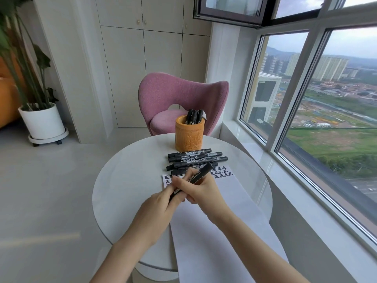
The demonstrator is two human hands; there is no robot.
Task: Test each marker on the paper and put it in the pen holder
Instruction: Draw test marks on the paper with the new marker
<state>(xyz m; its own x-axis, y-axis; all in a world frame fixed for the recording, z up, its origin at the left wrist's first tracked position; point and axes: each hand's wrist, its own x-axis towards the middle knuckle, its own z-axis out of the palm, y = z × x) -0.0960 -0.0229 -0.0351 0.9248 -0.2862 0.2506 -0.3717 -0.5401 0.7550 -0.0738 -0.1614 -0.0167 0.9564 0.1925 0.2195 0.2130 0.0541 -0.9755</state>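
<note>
Both hands hold one black marker [201, 174] above the white paper [230, 201]. My right hand [201, 190] grips its barrel, whose far end points up and to the right. My left hand [163, 203] pinches the near, lower end, where the cap sits. Rows of black test marks fill the paper's far edge [222, 173]. Several more black markers [195, 158] lie side by side just beyond the paper. An orange pen holder [189, 135] stands behind them with several markers [194, 116] upright in it.
The round white table [126, 180] is small, and the paper hangs over its near edge. A pink chair [181, 94] stands behind the table. A window wall runs along the right. A potted plant [40, 119] stands on the floor at far left.
</note>
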